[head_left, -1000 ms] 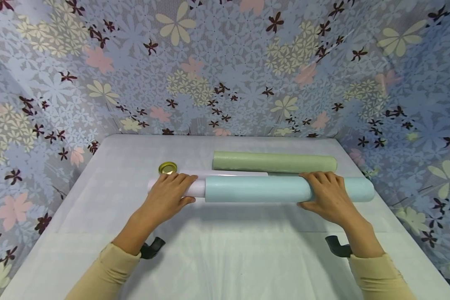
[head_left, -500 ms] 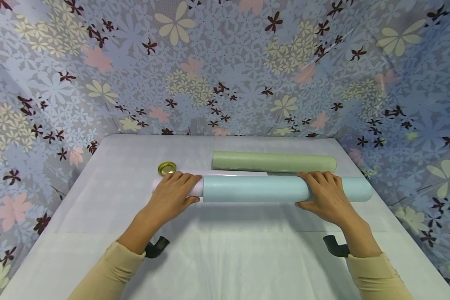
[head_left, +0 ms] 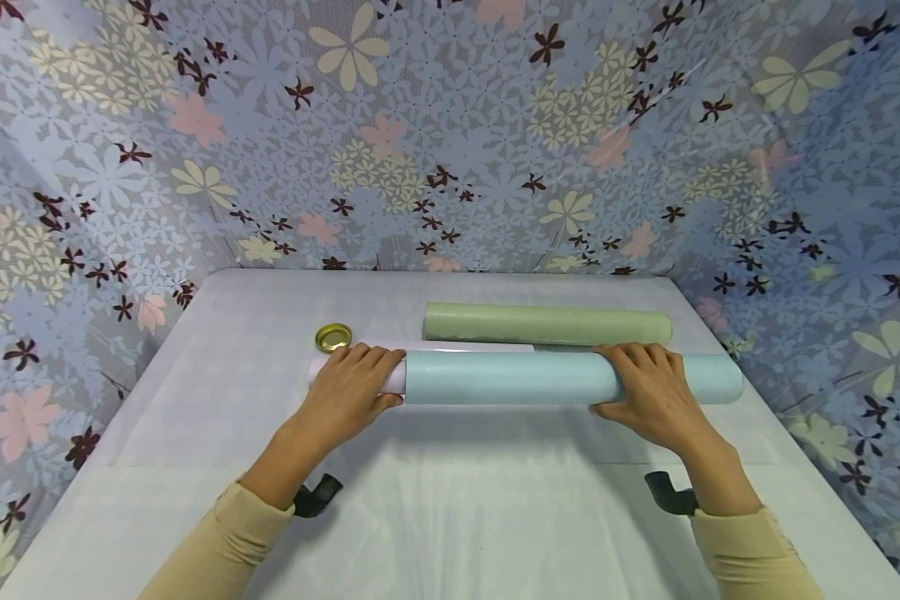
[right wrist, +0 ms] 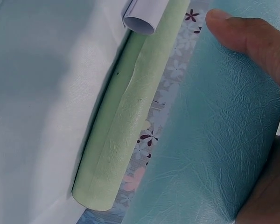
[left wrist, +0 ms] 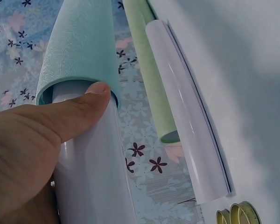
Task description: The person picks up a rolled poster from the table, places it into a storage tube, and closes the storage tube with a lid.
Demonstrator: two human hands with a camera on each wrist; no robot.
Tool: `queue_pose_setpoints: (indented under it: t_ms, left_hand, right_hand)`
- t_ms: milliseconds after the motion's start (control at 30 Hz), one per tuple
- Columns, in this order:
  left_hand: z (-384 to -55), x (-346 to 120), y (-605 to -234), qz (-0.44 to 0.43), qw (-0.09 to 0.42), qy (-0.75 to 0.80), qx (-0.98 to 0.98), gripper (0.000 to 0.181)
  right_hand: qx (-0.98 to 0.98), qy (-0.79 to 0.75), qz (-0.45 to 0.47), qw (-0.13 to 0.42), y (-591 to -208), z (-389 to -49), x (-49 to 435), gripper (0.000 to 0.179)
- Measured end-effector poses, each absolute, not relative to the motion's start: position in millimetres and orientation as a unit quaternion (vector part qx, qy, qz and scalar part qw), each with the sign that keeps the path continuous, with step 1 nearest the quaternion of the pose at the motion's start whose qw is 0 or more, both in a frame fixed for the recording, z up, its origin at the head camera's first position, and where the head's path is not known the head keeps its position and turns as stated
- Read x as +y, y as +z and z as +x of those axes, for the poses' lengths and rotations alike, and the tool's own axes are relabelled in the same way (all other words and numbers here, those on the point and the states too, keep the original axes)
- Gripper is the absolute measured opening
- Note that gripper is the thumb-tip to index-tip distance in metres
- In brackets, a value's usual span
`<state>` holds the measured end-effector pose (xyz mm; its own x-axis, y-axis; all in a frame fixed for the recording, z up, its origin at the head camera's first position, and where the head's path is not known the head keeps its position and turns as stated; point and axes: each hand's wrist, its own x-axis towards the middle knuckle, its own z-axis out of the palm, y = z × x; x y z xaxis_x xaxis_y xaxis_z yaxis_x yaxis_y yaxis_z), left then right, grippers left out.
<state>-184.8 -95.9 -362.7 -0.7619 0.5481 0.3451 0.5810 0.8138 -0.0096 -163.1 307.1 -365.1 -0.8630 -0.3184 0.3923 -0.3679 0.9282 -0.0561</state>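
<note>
A light blue textured paper roll [head_left: 510, 377] is held level above the table. My right hand [head_left: 648, 387] grips it toward its right end, the thumb on the near side. From its left end a thinner white paper roll [head_left: 395, 379] sticks out, and my left hand [head_left: 348, 387] holds that white roll close to the blue rim. In the left wrist view the white roll sits inside the blue roll's mouth [left wrist: 45, 95], with my left thumb [left wrist: 95, 95] lying at the rim. How far in the white roll reaches is hidden.
Behind the held rolls lie a green paper roll [head_left: 547, 323] and a second white roll [head_left: 480, 346], largely covered in the head view. Gold ring-shaped lids [left wrist: 245, 214] lie near that white roll's left end. A flowered cloth [head_left: 450, 133] hangs round the white-covered table [head_left: 450, 517].
My left hand has moved right with the white roll, and less white shows outside the blue roll. The blue roll and my right hand have shifted slightly left.
</note>
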Motion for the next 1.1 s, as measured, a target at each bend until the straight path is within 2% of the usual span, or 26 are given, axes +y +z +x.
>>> queue_pose_setpoints:
  t_ms: [833,1100]
  left_hand:
    - [-183,-96,-363,-0.307,0.185,-0.045,-0.933,0.064]
    - [-179,-109,-354,-0.278,0.164,-0.068,-0.944,0.069]
  right_hand:
    - [-0.963,0.066,0.172,0.197,-370,-163,311,0.081]
    - [-0.965,0.062,0.168,0.19,-368,-161,314,0.082]
